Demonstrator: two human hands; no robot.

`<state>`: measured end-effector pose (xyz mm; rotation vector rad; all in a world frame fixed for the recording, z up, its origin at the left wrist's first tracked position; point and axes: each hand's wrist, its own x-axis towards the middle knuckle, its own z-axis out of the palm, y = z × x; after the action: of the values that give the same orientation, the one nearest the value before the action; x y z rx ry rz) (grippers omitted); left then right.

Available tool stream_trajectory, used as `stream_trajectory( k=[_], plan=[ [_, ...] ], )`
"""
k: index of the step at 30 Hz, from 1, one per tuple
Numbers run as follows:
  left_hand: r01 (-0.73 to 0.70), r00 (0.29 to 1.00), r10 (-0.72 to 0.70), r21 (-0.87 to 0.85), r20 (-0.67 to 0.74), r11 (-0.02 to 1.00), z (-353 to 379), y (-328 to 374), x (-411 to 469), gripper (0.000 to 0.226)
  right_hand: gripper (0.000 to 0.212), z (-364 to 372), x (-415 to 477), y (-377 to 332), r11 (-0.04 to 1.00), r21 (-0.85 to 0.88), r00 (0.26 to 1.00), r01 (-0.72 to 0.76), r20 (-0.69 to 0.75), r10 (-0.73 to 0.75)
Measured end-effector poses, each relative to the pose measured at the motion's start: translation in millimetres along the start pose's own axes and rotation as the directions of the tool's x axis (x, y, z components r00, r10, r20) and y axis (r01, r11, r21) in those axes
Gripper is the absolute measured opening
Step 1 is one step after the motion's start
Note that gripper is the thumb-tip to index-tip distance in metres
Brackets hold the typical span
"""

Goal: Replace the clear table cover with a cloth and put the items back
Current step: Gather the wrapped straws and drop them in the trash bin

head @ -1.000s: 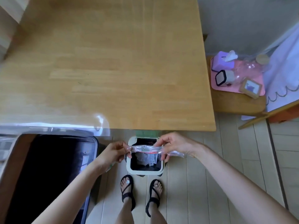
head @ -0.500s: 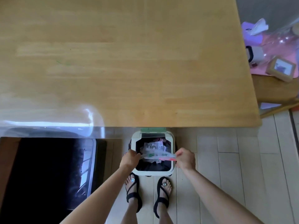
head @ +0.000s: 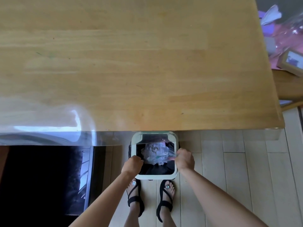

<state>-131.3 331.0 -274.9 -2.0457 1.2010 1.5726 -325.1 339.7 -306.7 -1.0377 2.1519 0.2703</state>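
The wooden surface (head: 131,63) fills most of the view, and the clear cover (head: 49,135) lies on it, its near edge overhanging at the left and front. No cloth is in view. The items, among them a small picture frame (head: 291,60), wait on a seat (head: 288,86) well apart at the right. On the floor under the near edge stands a white bin (head: 155,177), open. Both hands are over it. The right hand (head: 185,161) pinches one end of a crumpled plastic strip (head: 164,155) that hangs into the bin's mouth. The left hand (head: 133,166) is curled at the bin's left rim; whether it grips the rim, the strip or nothing cannot be told.

The step in hand looks like throwing away this scrap. To do it well, lower the strip inside the rim before letting go, since thin plastic tends to cling to fingers, then shake it free
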Motion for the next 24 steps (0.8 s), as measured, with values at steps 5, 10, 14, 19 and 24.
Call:
stream_trajectory(
  k=[5, 10, 14, 19, 24],
  plan=[
    [-0.044, 0.997, 0.059, -0.235, 0.055, 0.971, 6, 3, -2, 0.025, 0.023, 1, -1, 0, 0.978, 0.209, 0.969, 0.026, 0.234, -0.076],
    [-0.09, 0.996, 0.093, -0.242, 0.0, 0.966, 5, 11, -11, 0.026, 0.039, -4, -10, -7, 0.97, 0.214, 0.947, 0.115, 0.272, -0.172],
    [-0.158, 0.987, 0.141, -0.274, -0.081, 0.949, 2, 18, -27, 0.017, 0.032, -13, -23, -9, 0.954, 0.247, 0.94, 0.17, 0.248, -0.232],
    [-0.381, 0.914, 0.325, -0.241, -0.244, 0.893, -9, 23, -75, 0.025, 0.024, -44, -68, -16, 0.866, 0.353, 0.88, 0.355, 0.188, -0.437],
    [-0.572, 0.789, 0.479, -0.174, -0.385, 0.802, -24, 26, -130, 0.028, 0.024, -93, -119, -21, 0.733, 0.33, 0.784, 0.595, -0.034, -0.62]
  ],
)
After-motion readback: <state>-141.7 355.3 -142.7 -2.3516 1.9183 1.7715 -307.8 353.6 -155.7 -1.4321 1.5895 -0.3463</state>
